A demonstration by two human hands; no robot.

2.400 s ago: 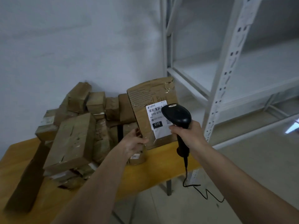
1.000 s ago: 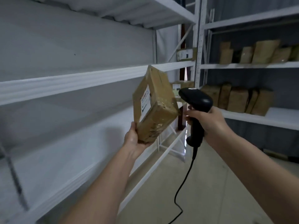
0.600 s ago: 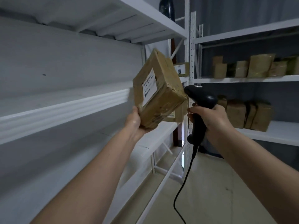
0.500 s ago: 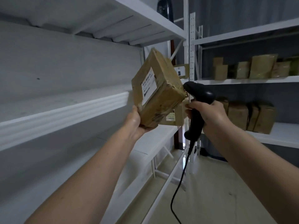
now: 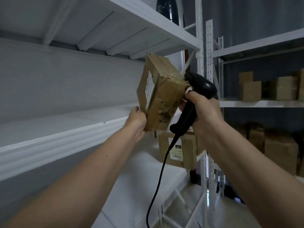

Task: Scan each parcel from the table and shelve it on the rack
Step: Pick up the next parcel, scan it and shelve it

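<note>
Lifted higher toward rack shelf [image 5: 65, 139] at nine o'clock: parcel [image 5: 162, 97], left hand [image 5: 137, 122] fingers curled beneath; right hand [image 5: 201, 111] wrapped round scanner [image 5: 199, 86].

No legible text anywhere. Parcel [image 5: 160, 96], just left of right-hand fingers [image 5: 191, 97]: white label [image 5: 148, 87] on left face, print too blurred to read. Second box [image 5: 179, 150], on shelf below those fingers: white label [image 5: 176, 149] with dark block and barcode-like strip, characters unreadable. Dark smudged marking low on parcel's near face, not decipherable.
</note>
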